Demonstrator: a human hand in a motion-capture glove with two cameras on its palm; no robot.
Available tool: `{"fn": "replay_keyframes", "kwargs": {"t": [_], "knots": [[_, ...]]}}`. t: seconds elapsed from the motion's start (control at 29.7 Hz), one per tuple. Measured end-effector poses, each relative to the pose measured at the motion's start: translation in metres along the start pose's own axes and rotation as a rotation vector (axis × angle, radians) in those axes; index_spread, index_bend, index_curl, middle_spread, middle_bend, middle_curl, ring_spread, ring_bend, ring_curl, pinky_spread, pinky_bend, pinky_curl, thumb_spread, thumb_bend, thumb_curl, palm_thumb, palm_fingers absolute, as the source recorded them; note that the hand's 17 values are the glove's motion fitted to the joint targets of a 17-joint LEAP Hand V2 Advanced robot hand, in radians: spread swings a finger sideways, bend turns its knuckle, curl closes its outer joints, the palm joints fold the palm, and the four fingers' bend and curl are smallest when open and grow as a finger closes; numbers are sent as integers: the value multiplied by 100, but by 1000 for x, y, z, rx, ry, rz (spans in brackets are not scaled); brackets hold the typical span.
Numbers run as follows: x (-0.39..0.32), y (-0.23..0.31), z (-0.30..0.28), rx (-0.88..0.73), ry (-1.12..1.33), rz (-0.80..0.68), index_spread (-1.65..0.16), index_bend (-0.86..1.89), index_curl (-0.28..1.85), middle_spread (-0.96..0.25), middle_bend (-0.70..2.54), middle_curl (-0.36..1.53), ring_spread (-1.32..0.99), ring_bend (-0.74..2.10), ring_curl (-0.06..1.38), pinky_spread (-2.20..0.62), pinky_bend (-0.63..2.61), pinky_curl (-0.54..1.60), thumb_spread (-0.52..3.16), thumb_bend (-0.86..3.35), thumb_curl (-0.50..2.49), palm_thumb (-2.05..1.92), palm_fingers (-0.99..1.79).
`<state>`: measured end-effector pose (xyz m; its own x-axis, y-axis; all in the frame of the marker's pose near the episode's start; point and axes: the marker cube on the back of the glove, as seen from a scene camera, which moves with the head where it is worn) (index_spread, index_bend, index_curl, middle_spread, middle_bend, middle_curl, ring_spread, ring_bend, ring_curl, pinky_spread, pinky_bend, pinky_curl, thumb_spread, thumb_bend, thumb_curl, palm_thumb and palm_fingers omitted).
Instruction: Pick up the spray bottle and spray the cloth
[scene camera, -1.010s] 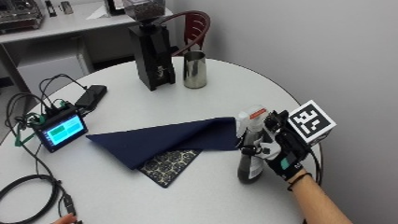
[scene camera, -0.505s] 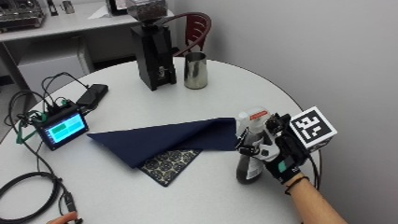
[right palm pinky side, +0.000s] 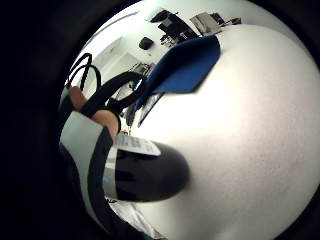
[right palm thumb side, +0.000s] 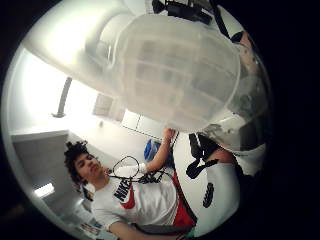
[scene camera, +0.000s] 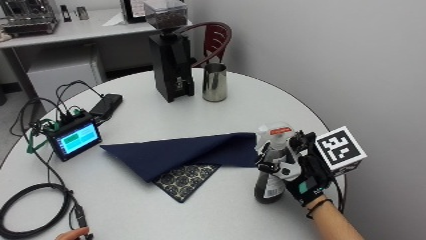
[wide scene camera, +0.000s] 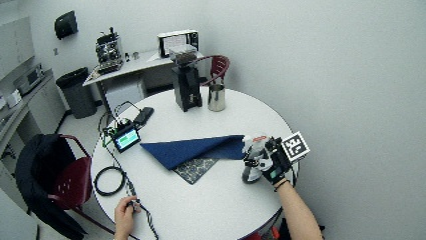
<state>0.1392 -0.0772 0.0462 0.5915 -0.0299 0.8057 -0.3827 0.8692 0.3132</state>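
Only outside: hand (scene camera: 307, 175) around spray bottle (scene camera: 271, 165)

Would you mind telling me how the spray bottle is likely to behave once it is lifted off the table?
The spray bottle looks stiff plastic, so it should keep its shape in the gloved right hand gripping it. Tall and narrow on the table, it may tip if nudged. Its weight probably depends on the fill, which I cannot see.

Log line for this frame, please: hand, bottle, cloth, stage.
hand: grips spray bottle | bottle: upright, base on table | cloth: flat beside bottle, one corner folded over | stage: grasped, not lifted
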Motion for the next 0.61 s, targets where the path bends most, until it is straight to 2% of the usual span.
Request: {"fn": "replay_keyframes", "kwargs": {"t": [0.24, 0.44, 0.61], "knots": [[5, 9, -15, 139, 78, 79, -25, 12, 36, -13, 41, 45, -16, 58, 42, -17, 41, 38, 83, -2, 46, 94, 126], [-21, -15, -58, 267, 302, 126, -25, 12, 35, -13, 43, 46, -16, 60, 43, -17, 43, 38, 78, -3, 49, 95, 125], [-44, -32, -82, 301, 494, 136, -25, 13, 36, -14, 43, 46, -16, 61, 43, -17, 44, 39, 74, -3, 51, 96, 124]]}}
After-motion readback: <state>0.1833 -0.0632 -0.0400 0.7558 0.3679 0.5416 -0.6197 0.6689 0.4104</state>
